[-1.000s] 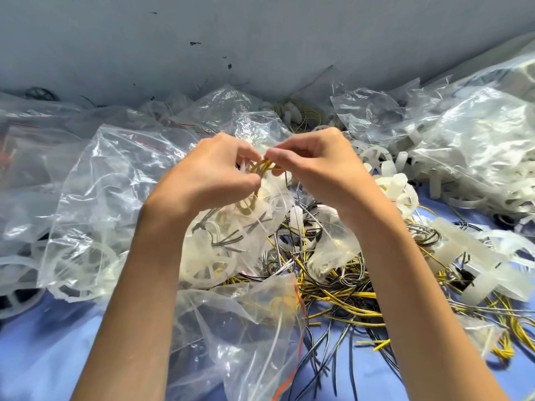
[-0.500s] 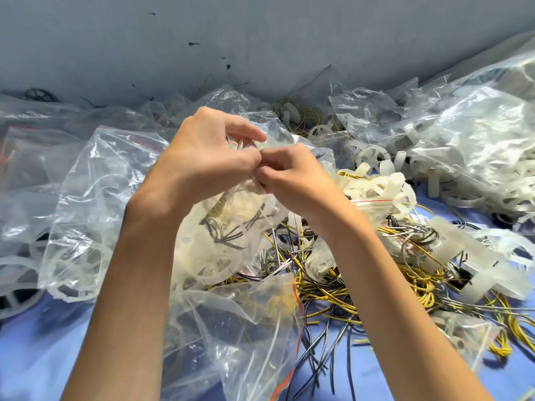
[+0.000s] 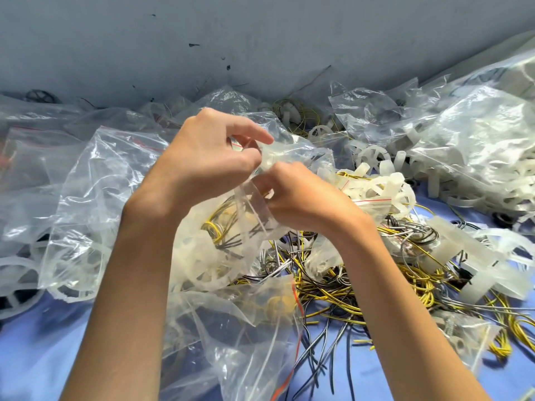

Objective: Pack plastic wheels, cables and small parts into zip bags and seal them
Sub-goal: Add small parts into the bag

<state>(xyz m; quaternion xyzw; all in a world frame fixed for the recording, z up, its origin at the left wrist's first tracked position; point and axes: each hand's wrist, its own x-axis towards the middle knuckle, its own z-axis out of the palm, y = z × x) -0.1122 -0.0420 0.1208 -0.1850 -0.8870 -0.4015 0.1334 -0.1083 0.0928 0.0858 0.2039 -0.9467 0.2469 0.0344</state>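
My left grip (image 3: 208, 157) and my right grip (image 3: 301, 198) meet in the middle of the view, raised above the table (image 3: 34, 357), and both are closed on the same clear zip bag (image 3: 231, 250). The left one pinches the crumpled top edge of the bag between thumb and curled fingers, with the forefinger reaching a little past the others. The right one sits just below and beside it, touching it, its fingers curled into the film at the bag's mouth; I cannot tell whether the mouth is pressed closed. The bag hangs down from my grips with its lower part resting on the pile, and through the plastic I see white plastic wheels (image 3: 202, 270) and a small coil of yellow and black cables (image 3: 223, 230). Under my right forearm lies a loose tangle of yellow and black wires (image 3: 333, 290) spread over the blue table. In front of me, between my forearms, lies another clear bag with a red zip line (image 3: 246, 328). A large crumpled bag (image 3: 95, 204) lies to the left, and a big bag stuffed with white parts (image 3: 477, 146) sits at the far right, with loose white wheels (image 3: 373, 157) near it. A grey wall (image 3: 260, 39) stands behind.
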